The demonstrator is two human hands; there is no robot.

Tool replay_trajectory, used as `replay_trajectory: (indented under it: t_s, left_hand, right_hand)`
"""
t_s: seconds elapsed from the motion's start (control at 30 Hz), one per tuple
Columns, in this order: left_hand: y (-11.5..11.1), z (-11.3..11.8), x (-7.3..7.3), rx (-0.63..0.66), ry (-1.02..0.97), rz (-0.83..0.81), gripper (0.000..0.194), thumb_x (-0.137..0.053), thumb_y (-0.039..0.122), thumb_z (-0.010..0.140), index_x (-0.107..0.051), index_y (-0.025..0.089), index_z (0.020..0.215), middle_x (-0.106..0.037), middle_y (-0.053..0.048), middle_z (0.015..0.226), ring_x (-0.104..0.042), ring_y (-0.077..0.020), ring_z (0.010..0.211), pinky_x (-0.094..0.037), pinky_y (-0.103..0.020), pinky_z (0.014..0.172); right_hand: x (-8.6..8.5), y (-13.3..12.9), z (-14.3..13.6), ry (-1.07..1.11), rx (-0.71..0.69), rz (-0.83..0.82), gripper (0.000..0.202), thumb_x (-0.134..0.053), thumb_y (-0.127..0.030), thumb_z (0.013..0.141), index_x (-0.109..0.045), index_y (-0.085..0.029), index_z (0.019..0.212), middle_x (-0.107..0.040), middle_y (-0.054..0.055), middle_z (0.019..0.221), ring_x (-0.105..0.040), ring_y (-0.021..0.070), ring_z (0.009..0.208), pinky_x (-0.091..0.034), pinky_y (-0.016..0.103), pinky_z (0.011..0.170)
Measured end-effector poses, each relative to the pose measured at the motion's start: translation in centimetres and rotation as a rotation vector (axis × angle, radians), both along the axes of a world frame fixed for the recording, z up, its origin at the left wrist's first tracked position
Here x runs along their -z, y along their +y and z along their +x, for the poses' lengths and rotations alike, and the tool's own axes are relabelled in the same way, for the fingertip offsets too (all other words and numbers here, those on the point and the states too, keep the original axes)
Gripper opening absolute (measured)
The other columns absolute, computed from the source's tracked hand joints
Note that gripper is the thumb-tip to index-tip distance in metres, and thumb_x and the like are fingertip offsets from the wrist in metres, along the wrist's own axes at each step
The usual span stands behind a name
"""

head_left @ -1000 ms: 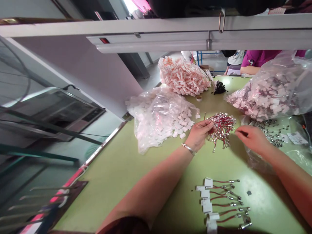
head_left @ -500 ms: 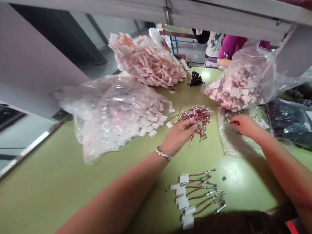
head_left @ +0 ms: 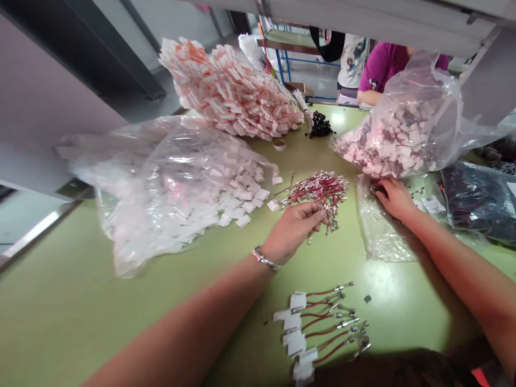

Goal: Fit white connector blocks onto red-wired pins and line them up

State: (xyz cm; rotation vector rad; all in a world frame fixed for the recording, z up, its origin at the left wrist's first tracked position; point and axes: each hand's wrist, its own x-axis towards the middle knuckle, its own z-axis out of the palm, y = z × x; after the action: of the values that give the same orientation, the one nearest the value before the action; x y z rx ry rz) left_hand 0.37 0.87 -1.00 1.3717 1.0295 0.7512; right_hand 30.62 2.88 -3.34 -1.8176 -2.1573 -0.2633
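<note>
My left hand [head_left: 300, 226] is pinched at the near edge of a pile of short red wires with metal ends [head_left: 318, 188]; it grips one such wire by its end. My right hand [head_left: 393, 198] reaches onto a clear plastic bag [head_left: 379, 236] holding small metal parts, its fingertips down among them; what they grip, if anything, is hidden. Nearer me lies a row of red wires [head_left: 328, 333] with white pieces [head_left: 295, 341] at their left ends and metal and glass-like parts at their right ends.
Loose white pieces [head_left: 244, 194] spill from a large clear bag [head_left: 133, 215] at left. Behind stand an orange-white heap [head_left: 237, 97], a tape roll [head_left: 279, 145] and black-tipped wires [head_left: 320, 124]. At right are a bag of pinkish pieces [head_left: 403, 134] and a dark bag [head_left: 479, 201]. A person in purple [head_left: 379, 70] sits opposite.
My right hand has moved slightly up and farther into the metal parts on the clear bag. My left hand stays by the wire pile. The whole view has shifted a little.
</note>
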Motion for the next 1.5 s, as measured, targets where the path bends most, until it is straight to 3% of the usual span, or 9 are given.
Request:
replay_trajectory:
  t_s: [0.17, 0.3, 0.4, 0.5, 0.67, 0.93, 1.13, 1.27, 1.5]
  left_hand:
    - [-0.4, 0.3, -0.1, 0.017, 0.036, 0.008, 0.022, -0.059, 0.037, 0.082, -0.063, 0.016, 0.078, -0.062, -0.002, 0.071, -0.048, -0.0082, 0.056, -0.034, -0.018, 0.043]
    - [-0.7, 0.5, -0.5, 0.069, 0.032, 0.048, 0.021, -0.057, 0.034, 0.083, -0.063, 0.016, 0.075, -0.065, -0.002, 0.072, -0.046, -0.0071, 0.055, -0.035, -0.019, 0.048]
    - [-1.0, 0.6, -1.0, 0.087, 0.039, 0.046, 0.021, -0.057, 0.034, 0.083, -0.066, 0.016, 0.077, -0.066, -0.003, 0.074, -0.047, -0.0074, 0.057, -0.037, -0.02, 0.052]
    - [-1.3, 0.8, -1.2, 0.096, 0.023, 0.007, 0.019, -0.059, 0.033, 0.081, -0.066, 0.015, 0.079, -0.066, -0.002, 0.074, -0.049, -0.0079, 0.058, -0.038, -0.021, 0.055]
    - [-1.7, 1.2, -0.8, 0.1, 0.008, -0.022, 0.014, -0.059, 0.024, 0.078, -0.068, 0.015, 0.084, -0.066, -0.001, 0.071, -0.051, -0.0087, 0.061, -0.04, -0.023, 0.059]
    - [-1.5, 1.2, -0.3, 0.085, -0.021, -0.032, 0.014, -0.061, 0.025, 0.076, -0.069, 0.016, 0.083, -0.068, -0.002, 0.076, -0.057, -0.0108, 0.069, -0.044, -0.025, 0.068]
    - [-1.8, 1.2, -0.1, 0.075, 0.142, 0.126, 0.022, -0.06, 0.031, 0.08, -0.063, 0.016, 0.065, -0.061, 0.001, 0.061, -0.051, -0.0097, 0.059, -0.041, -0.024, 0.06]
    - [-1.8, 1.0, 0.2, 0.074, 0.267, 0.361, 0.021, -0.058, 0.027, 0.081, -0.064, 0.017, 0.064, -0.061, 0.0, 0.062, -0.052, -0.0108, 0.06, -0.041, -0.024, 0.06]
    - [-2.0, 0.5, 0.8, 0.413, 0.593, 0.864, 0.024, -0.048, 0.025, 0.09, -0.071, 0.019, 0.082, -0.07, -0.005, 0.076, -0.06, -0.0172, 0.072, -0.042, -0.029, 0.066]
  right_hand:
    - [-0.3, -2.0, -1.6, -0.035, -0.057, -0.007, 0.026, -0.045, -0.026, 0.09, -0.069, -0.017, 0.085, -0.064, 0.01, 0.085, -0.053, 0.0247, 0.084, -0.041, 0.037, 0.077]
    - [-1.8, -3.5, -2.9, -0.026, -0.101, 0.031, 0.024, -0.048, -0.025, 0.089, -0.07, -0.017, 0.082, -0.064, 0.011, 0.09, -0.052, 0.0248, 0.087, -0.041, 0.037, 0.079]
    - [-3.2, -4.7, -4.7, 0.121, -0.088, 0.049, 0.021, -0.049, -0.025, 0.089, -0.068, -0.017, 0.088, -0.066, 0.01, 0.089, -0.055, 0.0233, 0.084, -0.042, 0.035, 0.074]
    - [-3.9, -6.0, -7.5, 0.364, -0.146, -0.09, 0.018, -0.049, -0.026, 0.088, -0.065, -0.019, 0.09, -0.066, 0.004, 0.074, -0.056, 0.0164, 0.064, -0.042, 0.029, 0.061]
    - [-3.3, -7.1, -10.7, 0.569, -0.267, -0.157, 0.014, -0.052, -0.024, 0.086, -0.065, -0.02, 0.084, -0.065, -0.001, 0.067, -0.055, 0.0118, 0.058, -0.041, 0.025, 0.057]
    - [-2.7, -7.2, -10.2, 0.573, -0.279, -0.075, 0.017, -0.051, -0.027, 0.087, -0.067, -0.021, 0.088, -0.069, 0.002, 0.076, -0.059, 0.013, 0.065, -0.044, 0.027, 0.062]
    - [-2.6, -7.4, -10.4, 0.507, -0.356, -0.14, 0.02, -0.048, -0.027, 0.088, -0.067, -0.022, 0.088, -0.07, 0.003, 0.078, -0.061, 0.0142, 0.068, -0.045, 0.028, 0.064]
    - [-2.5, -7.8, -10.3, 0.555, -0.329, -0.192, 0.019, -0.049, -0.026, 0.087, -0.067, -0.022, 0.083, -0.069, 0.002, 0.073, -0.059, 0.0129, 0.064, -0.044, 0.026, 0.062]
    - [-2.2, -8.4, -10.1, 0.608, -0.367, -0.461, 0.017, -0.052, -0.024, 0.084, -0.067, -0.019, 0.076, -0.067, 0.001, 0.067, -0.057, 0.0106, 0.058, -0.043, 0.023, 0.058]
